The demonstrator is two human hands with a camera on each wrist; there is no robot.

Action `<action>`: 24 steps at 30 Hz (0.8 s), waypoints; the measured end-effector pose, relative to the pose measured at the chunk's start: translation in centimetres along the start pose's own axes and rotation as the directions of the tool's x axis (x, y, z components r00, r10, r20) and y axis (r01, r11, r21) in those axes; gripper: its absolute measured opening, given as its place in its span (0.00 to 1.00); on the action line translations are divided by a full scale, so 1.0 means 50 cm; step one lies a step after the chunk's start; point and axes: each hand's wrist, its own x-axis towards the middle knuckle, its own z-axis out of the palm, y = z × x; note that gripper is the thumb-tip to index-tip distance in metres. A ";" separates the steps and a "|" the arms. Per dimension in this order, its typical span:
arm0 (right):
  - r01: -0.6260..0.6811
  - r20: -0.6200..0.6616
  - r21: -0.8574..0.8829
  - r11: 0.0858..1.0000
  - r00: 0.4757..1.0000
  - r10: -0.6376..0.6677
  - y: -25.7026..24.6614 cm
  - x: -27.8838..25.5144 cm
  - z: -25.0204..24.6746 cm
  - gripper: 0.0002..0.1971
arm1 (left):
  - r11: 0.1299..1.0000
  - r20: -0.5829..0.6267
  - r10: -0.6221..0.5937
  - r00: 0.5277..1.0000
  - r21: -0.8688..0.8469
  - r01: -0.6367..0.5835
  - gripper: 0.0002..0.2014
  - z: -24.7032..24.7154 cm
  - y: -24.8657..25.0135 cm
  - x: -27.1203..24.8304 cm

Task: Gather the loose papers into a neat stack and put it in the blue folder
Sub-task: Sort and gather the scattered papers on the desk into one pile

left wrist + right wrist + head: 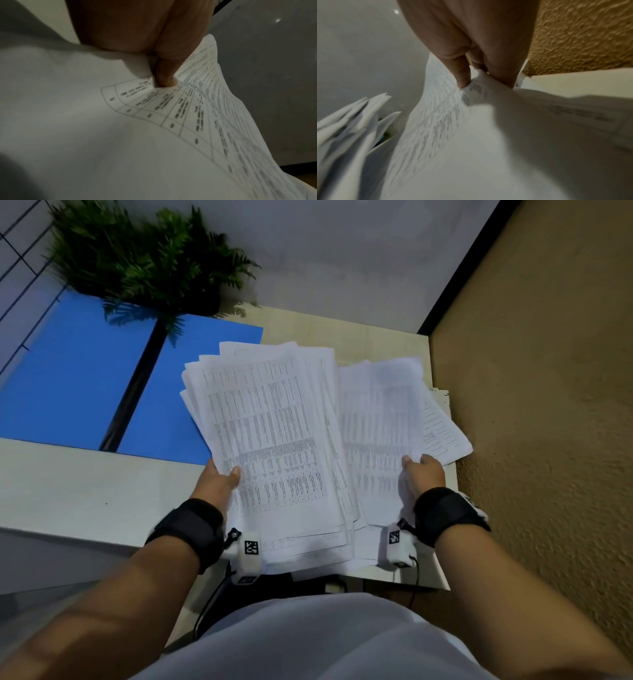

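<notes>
The loose papers are gathered in two bundles above the near right part of the table [85, 494]. The larger bundle [270, 433], fanned and uneven at its edges, is pinched at its near left side by the left hand [217, 479], thumb on top and fingers hidden beneath. A smaller bundle [380, 419] is gripped at its near edge by the right hand [423, 474], whose thumb [462, 73] bunches the sheet against the fingers. A few more sheets [445, 429] lie under it on the table's right edge.

The sheets are judged light, limp and slippery against one another; they sag and curl where unsupported. A firmer hold at mid-edge, with fingers spread below, is advised, and the edges are best tapped square on the table.

The blue folder [78, 378] lies open to the left, partly under the larger bundle, with a potted fern [144, 258] behind it.
</notes>
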 end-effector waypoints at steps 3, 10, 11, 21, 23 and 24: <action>-0.077 0.007 0.146 0.986 0.997 0.077 -0.017 0.016 0.033 0.18 | 0.993 0.033 -0.033 0.999 0.118 0.029 0.23 0.018 0.005 -0.001; -0.103 -0.010 0.409 0.906 0.993 0.118 -0.065 0.021 0.091 0.31 | 0.965 0.090 -0.070 0.993 0.258 0.044 0.25 0.041 -0.023 -0.003; -0.101 -0.011 0.385 0.917 0.994 0.113 -0.069 0.023 0.095 0.28 | 0.965 0.081 -0.072 0.994 0.259 0.048 0.24 0.044 -0.018 -0.007; 0.383 -0.328 0.248 0.890 0.898 -0.295 -0.139 -0.010 0.011 0.10 | 0.972 0.056 -0.098 0.994 0.220 0.083 0.22 0.059 0.005 -0.030; 0.548 -0.393 0.224 0.806 0.808 -0.439 -0.172 -0.032 -0.034 0.05 | 0.972 0.070 -0.104 0.992 0.216 0.086 0.23 0.060 0.009 -0.033; 0.614 -0.423 0.214 0.760 0.759 -0.495 -0.193 -0.047 -0.058 0.03 | 0.972 0.073 -0.104 0.992 0.220 0.085 0.23 0.061 0.011 -0.036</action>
